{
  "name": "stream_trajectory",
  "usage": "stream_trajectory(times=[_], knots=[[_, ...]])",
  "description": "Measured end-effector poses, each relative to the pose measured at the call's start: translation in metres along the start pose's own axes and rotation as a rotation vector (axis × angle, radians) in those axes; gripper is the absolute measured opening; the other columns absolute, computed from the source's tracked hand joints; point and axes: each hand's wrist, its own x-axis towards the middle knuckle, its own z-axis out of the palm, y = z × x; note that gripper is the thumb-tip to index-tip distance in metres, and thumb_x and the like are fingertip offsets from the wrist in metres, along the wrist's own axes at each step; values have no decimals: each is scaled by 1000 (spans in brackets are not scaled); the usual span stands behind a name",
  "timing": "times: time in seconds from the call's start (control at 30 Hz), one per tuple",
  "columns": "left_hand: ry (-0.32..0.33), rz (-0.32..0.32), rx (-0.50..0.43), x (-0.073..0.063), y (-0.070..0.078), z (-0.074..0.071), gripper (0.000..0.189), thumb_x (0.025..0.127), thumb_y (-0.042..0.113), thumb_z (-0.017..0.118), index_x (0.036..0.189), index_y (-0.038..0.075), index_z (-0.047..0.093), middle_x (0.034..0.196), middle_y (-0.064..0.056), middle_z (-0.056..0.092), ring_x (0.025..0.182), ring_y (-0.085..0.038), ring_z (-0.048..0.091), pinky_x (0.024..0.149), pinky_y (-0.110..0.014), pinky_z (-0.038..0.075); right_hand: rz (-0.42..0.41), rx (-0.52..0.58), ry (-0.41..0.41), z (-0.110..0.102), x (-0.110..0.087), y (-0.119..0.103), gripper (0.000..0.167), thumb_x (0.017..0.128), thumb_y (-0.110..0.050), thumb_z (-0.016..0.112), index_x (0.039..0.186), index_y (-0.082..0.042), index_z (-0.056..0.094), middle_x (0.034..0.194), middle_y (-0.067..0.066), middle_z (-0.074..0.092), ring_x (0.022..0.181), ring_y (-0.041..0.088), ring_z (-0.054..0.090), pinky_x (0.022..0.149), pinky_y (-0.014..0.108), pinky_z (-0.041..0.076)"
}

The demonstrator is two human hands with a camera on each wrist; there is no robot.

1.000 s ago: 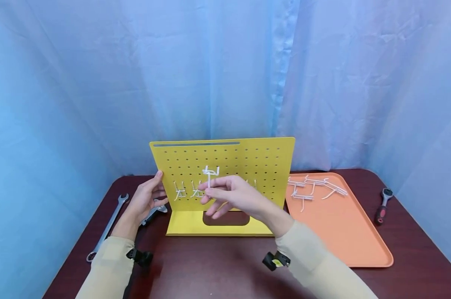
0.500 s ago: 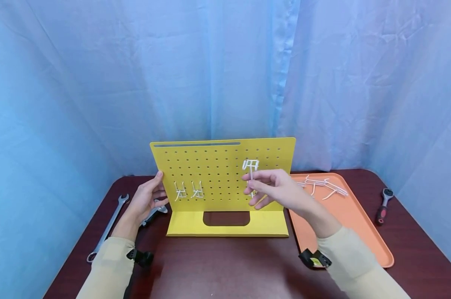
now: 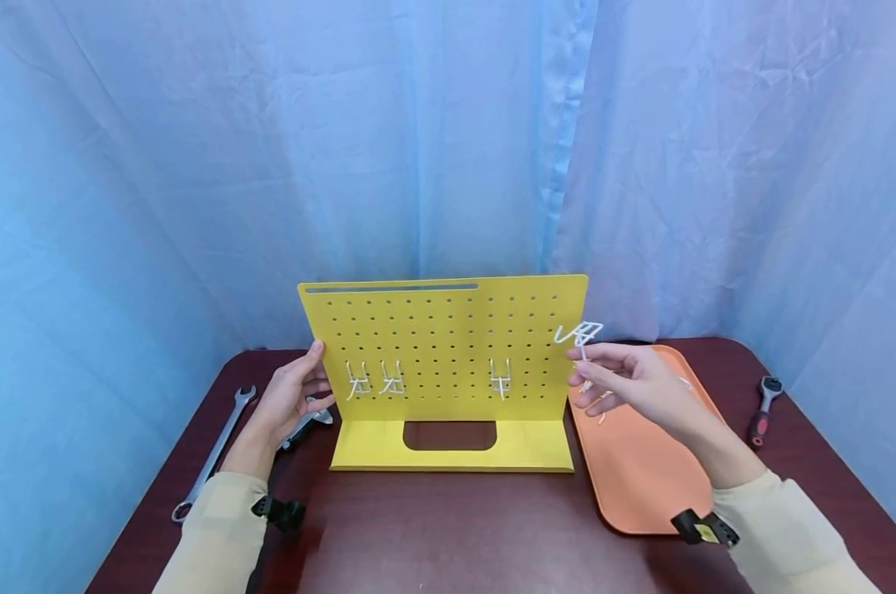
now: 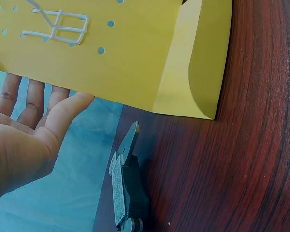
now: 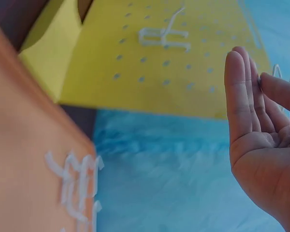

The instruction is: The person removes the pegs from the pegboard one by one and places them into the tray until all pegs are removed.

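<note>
A yellow pegboard (image 3: 451, 330) stands upright on its bent base. My left hand (image 3: 292, 392) grips its left edge, the other fingers reaching behind. White double-prong hooks hang on the board: two at the left, including this hook (image 3: 392, 378), and a third hook (image 3: 500, 379) right of centre. Between thumb and fingertips my right hand (image 3: 634, 381) pinches another white hook (image 3: 587, 332) by its stem, prongs up, just past the board's right edge. In the right wrist view the prongs of that held hook (image 5: 279, 72) show partly behind the fingers.
Below the right hand lies an orange tray (image 3: 641, 487) with several loose white hooks (image 5: 79, 186), partly hidden in the head view. A ratchet (image 3: 761, 412) is at the far right. On the left are a combination wrench (image 3: 216, 450) and a silver-and-black tool (image 4: 128, 183).
My right hand has carried the hook rightward, from before the board to near the tray, and the hook has turned. The right-hand hook on the board is uncovered. The left hand stays put.
</note>
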Motion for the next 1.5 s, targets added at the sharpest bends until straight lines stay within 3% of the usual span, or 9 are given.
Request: stream_trajectory(times=[0.2, 0.5, 0.7, 0.93, 1.03, 1.27, 1.5], knots=[[4, 10, 8, -1, 1, 0, 65, 95, 63, 58, 138, 14, 60, 111, -8, 70, 102, -24, 69, 91, -45, 56, 10, -3, 22, -22, -16, 24, 36, 106, -16, 58, 133, 8, 57, 107, 17, 73, 84, 38, 73, 70, 52, 59], [8, 8, 6, -2, 1, 1, 68, 94, 64, 59, 138, 13, 60, 113, -12, 68, 103, -26, 68, 91, -47, 56, 213, -16, 65, -57, -32, 61, 51, 107, -25, 58, 142, 10, 47, 109, 12, 72, 90, 35, 73, 77, 45, 60], [17, 5, 12, -2, -1, 1, 67, 95, 64, 58, 138, 14, 60, 113, -12, 68, 103, -26, 68, 90, -47, 56, 311, 26, 58, -81, -36, 82, 52, 107, -24, 56, 143, 12, 45, 110, 11, 73, 92, 28, 74, 79, 42, 60], [19, 7, 6, -1, 0, 1, 69, 93, 65, 60, 138, 14, 60, 114, -12, 68, 103, -26, 68, 90, -47, 56, 398, 137, 36, -103, -40, 96, 27, 107, -21, 56, 129, -6, 63, 111, 8, 75, 94, 27, 74, 80, 42, 60], [20, 6, 8, -1, 0, 2, 69, 93, 66, 60, 138, 13, 60, 114, -11, 68, 103, -25, 68, 91, -47, 56, 433, 189, 19, -109, -41, 102, 21, 107, -20, 56, 123, -13, 67, 111, 7, 75, 94, 25, 74, 81, 41, 60], [17, 14, 15, 0, -1, 2, 69, 94, 65, 59, 138, 13, 59, 114, -11, 68, 104, -26, 67, 90, -45, 57, 496, 235, 19, -112, -41, 117, 32, 107, -21, 56, 132, -1, 56, 109, 9, 75, 94, 25, 74, 82, 41, 60], [24, 15, 18, -1, -2, 2, 68, 94, 66, 58, 138, 13, 60, 113, -11, 67, 103, -26, 67, 88, -44, 57, 548, 256, -29, -111, -42, 125, 31, 107, -24, 56, 129, -3, 61, 112, 9, 75, 98, 24, 73, 85, 41, 59]])
